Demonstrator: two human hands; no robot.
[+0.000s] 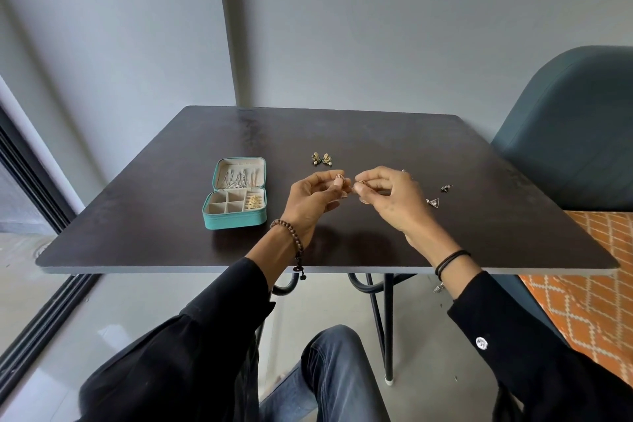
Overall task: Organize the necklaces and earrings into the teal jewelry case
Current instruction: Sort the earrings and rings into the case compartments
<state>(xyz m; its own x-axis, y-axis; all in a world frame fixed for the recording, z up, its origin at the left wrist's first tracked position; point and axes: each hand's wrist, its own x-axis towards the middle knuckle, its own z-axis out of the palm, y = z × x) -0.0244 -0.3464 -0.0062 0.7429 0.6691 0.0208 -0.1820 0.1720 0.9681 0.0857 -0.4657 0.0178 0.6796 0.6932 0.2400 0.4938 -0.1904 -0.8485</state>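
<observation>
Lying open, teal jewelry case (236, 221) holds necklaces (236, 180) in lid (216, 175), gold earrings (253, 202) below.

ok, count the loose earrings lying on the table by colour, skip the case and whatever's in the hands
Gold-and-green earrings: 2
Silver earrings: 2
Total: 4
Skipped: small gold jewellery pinched in left hand and right hand. A glint by the right hand is too hidden to count.
</observation>
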